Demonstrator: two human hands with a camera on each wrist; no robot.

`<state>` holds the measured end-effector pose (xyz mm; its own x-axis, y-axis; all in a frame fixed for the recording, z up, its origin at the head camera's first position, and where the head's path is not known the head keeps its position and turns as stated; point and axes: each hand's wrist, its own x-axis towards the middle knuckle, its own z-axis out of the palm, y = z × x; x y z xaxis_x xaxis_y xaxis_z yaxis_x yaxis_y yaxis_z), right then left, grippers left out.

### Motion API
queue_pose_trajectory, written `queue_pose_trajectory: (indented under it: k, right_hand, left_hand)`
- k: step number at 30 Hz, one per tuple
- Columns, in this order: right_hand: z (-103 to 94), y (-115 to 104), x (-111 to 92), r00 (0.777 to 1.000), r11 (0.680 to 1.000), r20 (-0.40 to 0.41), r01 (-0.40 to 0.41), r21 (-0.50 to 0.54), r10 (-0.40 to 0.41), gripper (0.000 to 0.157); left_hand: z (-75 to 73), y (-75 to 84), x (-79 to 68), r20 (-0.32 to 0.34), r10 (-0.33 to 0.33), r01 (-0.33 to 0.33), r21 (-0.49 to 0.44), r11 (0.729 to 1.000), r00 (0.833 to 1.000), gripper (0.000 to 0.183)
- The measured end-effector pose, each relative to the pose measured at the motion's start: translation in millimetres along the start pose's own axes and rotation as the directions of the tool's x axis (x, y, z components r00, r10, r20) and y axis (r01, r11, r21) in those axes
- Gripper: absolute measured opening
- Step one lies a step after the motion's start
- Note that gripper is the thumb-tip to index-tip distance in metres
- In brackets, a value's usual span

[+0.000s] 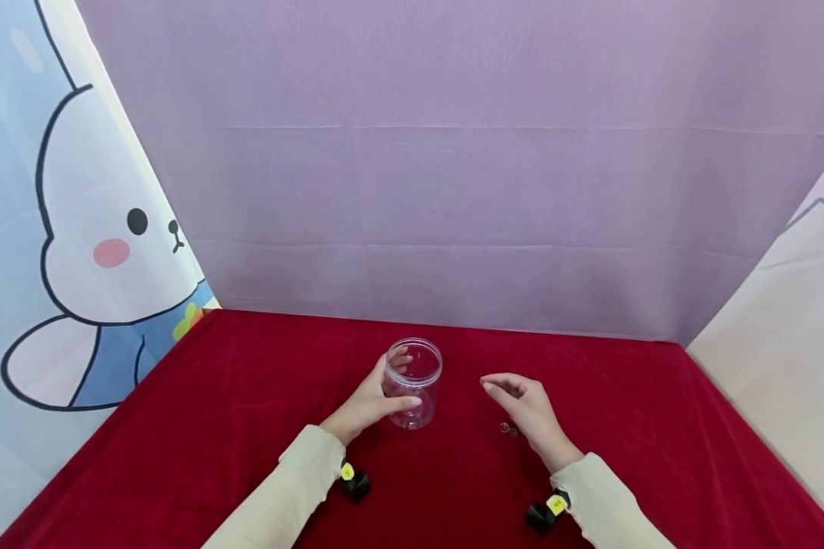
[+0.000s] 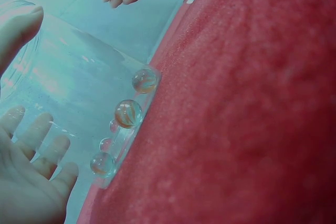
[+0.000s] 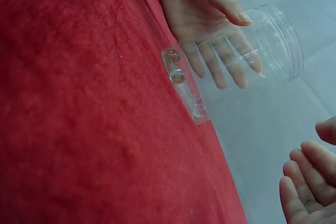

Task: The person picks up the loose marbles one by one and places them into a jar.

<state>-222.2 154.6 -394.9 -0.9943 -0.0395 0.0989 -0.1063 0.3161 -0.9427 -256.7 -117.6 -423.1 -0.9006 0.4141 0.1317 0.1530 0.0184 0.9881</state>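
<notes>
A clear plastic jar (image 1: 422,393) with an open, ridged rim stands on the red cloth. My left hand (image 1: 374,396) grips its side, thumb at the front and fingers round the back. Glass marbles with orange swirls, one of them a marble (image 2: 128,114) near the wall, lie on the jar's bottom. To the right of the jar, my right hand (image 1: 525,404) hovers over the cloth, fingers loosely bent. Its thumb and fingertips are apart in the right wrist view, with nothing showing between them. A few loose marbles (image 1: 504,428) lie on the cloth beside that hand.
Red cloth (image 1: 247,412) covers the table. A plain lilac curtain (image 1: 453,191) hangs along the back edge, and a cartoon-print sheet (image 1: 110,198) hangs at the left. A pale sheet (image 1: 790,305) closes off the right side.
</notes>
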Motion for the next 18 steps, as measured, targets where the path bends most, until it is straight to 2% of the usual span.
queue_pose_trajectory:
  k: [10,13,18]
  right_hand:
    - [-10.8,-2,-10,1.0,0.999,0.018,0.003,-0.036,-0.002,0.033]
    - [-17.1,-1,-12,1.0,0.999,0.015,0.015,-0.049,-0.014,0.034]
    - [-25.2,-3,-17,1.0,0.998,0.002,0.024,-0.05,-0.024,0.034]
  left_hand:
    - [-2.3,0.8,-1.2,0.014,-0.026,0.026,-0.008,1.0,1.0,0.085]
    - [-2.7,6.6,-2.9,0.029,-0.044,0.045,-0.01,0.999,0.999,0.087]
    - [-1.7,24.8,-10.8,0.055,-0.054,0.054,-0.003,0.999,0.997,0.088]
